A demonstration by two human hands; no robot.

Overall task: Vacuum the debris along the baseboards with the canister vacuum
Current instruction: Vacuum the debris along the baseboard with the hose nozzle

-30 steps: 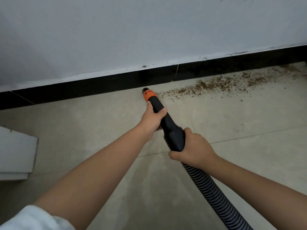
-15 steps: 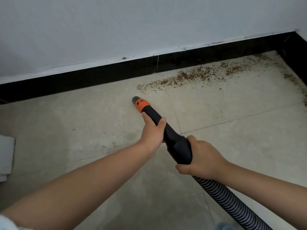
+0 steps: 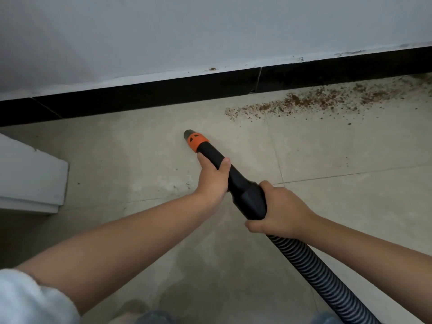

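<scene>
Both hands (image 3: 214, 181) (image 3: 281, 210) round vacuum nozzle (image 3: 224, 164); debris (image 3: 304, 102) beside baseboard (image 3: 163, 94)

Pale tiled floor (image 3: 327, 206) below a white wall (image 3: 210, 31), white furniture corner (image 3: 30, 176) at left.

Home room: tiled floor (image 3: 140, 164), baseboard (image 3: 163, 92)
</scene>
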